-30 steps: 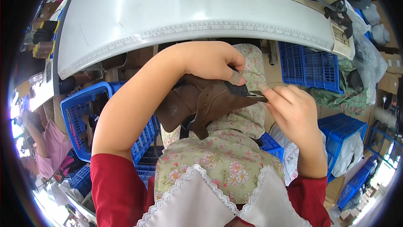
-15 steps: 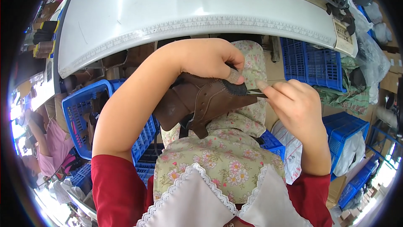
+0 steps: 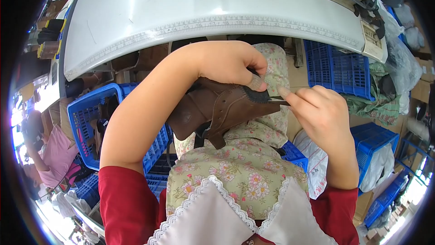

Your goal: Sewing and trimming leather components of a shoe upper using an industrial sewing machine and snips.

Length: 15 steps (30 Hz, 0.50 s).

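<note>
A brown leather shoe upper (image 3: 192, 111) lies above my lap, with punched eyelet holes along one flap and a black lining patch (image 3: 256, 95) showing at its end. My left hand (image 3: 233, 66) is closed on the upper from above, thumb pressed against the black patch and wrapped in a tan band. From the right, my right hand (image 3: 319, 111) pinches a thin metal tool (image 3: 277, 100) with narrow pointed ends. Its tips touch the edge of the black patch. Most of the tool is hidden in the fingers, so its exact kind is unclear.
A white sewing-machine table (image 3: 217, 5) with a printed ruler along its edge lies just beyond my hands. Blue plastic crates stand at the left (image 3: 81, 127) and right (image 3: 340, 75). A floral apron (image 3: 235, 177) covers my lap. Another person (image 3: 56, 154) sits far left.
The hands, upper and tool have shifted very slightly to the right together. The tool's tips stay at the edge of the black patch.
</note>
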Tool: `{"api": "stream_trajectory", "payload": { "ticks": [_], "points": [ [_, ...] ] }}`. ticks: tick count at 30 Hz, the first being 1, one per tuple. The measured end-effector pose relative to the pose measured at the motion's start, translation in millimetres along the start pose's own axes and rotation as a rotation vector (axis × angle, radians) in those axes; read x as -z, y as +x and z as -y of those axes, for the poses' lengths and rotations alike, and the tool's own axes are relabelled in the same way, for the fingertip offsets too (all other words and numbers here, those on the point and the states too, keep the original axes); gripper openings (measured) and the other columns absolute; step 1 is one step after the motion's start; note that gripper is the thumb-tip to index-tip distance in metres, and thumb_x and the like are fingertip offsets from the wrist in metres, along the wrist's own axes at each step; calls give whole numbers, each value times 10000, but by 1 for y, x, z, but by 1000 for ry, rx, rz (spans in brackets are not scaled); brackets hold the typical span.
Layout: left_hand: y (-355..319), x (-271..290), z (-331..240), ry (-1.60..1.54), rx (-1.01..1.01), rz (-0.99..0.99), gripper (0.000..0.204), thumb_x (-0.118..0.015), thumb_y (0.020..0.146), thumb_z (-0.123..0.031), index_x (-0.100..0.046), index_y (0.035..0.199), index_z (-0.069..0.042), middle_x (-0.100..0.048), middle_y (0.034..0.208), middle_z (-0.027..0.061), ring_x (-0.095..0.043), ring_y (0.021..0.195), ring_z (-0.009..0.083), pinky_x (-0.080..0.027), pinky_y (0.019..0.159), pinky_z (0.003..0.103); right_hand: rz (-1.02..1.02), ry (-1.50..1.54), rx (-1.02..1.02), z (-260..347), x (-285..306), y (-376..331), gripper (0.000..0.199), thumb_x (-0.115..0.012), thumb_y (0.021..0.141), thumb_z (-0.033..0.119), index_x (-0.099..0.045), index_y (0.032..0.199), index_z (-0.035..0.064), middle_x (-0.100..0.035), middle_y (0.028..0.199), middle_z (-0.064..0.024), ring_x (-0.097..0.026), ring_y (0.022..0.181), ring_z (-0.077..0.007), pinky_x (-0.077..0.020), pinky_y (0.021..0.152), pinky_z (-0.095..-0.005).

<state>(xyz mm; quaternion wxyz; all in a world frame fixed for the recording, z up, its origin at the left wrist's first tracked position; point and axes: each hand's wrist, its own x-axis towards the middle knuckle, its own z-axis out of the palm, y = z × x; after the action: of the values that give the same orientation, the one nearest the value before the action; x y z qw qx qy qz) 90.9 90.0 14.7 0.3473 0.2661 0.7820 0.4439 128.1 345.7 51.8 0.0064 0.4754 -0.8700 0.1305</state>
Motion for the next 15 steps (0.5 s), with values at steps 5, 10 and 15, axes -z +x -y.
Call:
{"api": "stream_trajectory", "payload": {
  "ticks": [5,10,15],
  "points": [
    [0,-1,2,0,-12,-14,307,-716,867,-288,-604,846,-3,-507,682,59,-451,665,159,-378,616,328,-12,14,6,-2,-2,-1,403,-727,660,37,-706,1058,98,-593,771,-21,-559,655,-196,-461,565,-323],
    [1,-1,1,-4,-3,2,303,-717,866,-289,-610,855,-6,-521,689,56,-463,676,157,-385,626,326,-27,60,35,-9,-6,0,417,-735,638,40,-703,1050,98,-599,778,-22,-558,649,-198,-457,554,-326],
    [3,-3,4,-18,-27,13,288,-719,865,-281,-621,865,-10,-546,707,55,-485,692,150,-403,642,318,-66,120,117,-20,-15,1,402,-669,701,96,-703,1097,156,-541,719,11,-533,620,-186,-443,526,-316]
  ]
}}
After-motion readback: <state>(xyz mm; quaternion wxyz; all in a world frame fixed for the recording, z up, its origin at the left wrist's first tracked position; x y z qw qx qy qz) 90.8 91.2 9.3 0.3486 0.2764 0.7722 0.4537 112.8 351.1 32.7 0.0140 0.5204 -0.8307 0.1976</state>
